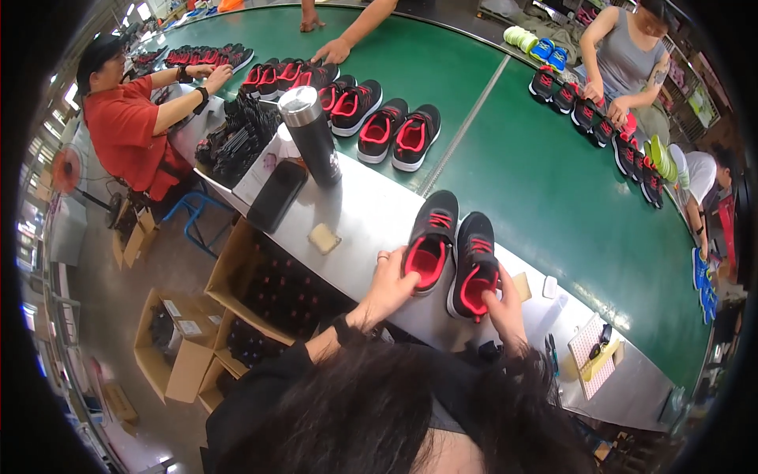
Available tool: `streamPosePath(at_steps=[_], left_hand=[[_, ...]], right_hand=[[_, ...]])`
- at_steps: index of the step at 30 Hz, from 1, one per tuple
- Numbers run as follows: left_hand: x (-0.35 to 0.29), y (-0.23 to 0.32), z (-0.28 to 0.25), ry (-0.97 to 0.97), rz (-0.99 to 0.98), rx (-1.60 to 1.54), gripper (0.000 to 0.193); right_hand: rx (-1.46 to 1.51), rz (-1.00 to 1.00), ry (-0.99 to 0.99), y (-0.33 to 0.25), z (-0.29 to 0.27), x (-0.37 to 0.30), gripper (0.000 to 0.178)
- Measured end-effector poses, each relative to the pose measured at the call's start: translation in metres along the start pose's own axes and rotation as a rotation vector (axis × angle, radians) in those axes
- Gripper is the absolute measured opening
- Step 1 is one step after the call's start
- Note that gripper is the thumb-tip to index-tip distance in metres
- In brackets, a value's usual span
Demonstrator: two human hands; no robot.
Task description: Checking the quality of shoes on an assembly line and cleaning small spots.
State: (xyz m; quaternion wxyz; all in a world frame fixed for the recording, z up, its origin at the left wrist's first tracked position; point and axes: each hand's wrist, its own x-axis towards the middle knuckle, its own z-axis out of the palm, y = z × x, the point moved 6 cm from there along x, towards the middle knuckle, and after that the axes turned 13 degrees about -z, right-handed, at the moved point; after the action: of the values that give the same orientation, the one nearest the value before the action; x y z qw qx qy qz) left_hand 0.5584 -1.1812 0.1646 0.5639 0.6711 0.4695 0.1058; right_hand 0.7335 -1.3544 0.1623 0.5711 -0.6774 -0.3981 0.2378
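Two hands, one shoe each. Left hand (388, 283) grips heel rim of left shoe (430, 239); right hand (503, 310) pinches heel of right shoe (474, 265), fingers closed on red lining. Pair directly ahead of hands, side by side, just apart, long axes pointing away, toes toward green conveyor belt (553, 197). Uppers black knit, laces and lining red, soles white. Pair rests on pale bench edge (355, 213). Farther left: small tan block (324, 238), black phone (276, 196), steel tumbler (310, 134). More pairs (387, 126) lined on belt; co-workers' hands there.
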Motion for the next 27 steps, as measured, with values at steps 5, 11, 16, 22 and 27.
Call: streamPosePath(at_steps=[5,11,16,22,27], left_hand=[[-0.018,0.006,0.007,-0.625,-0.338,-0.689,0.044],[-0.031,0.011,0.009,-0.710,-0.384,-0.811,0.042],[-0.034,0.015,-0.009,-0.643,-0.324,-0.784,0.060],[-0.039,0.011,-0.060,-0.040,0.104,-0.164,0.069],[-0.078,0.044,-0.054,0.385,0.417,0.437,0.071]], right_hand=[[0.750,0.223,0.085,0.013,0.017,-0.005,0.046],[1.231,0.225,0.039,-0.009,0.038,-0.002,0.046],[0.971,0.237,0.047,0.003,0.013,-0.004,0.058],[0.442,-0.036,0.025,-0.048,-0.029,0.005,0.074],[-0.457,-0.463,0.049,-0.076,-0.030,-0.007,0.067]])
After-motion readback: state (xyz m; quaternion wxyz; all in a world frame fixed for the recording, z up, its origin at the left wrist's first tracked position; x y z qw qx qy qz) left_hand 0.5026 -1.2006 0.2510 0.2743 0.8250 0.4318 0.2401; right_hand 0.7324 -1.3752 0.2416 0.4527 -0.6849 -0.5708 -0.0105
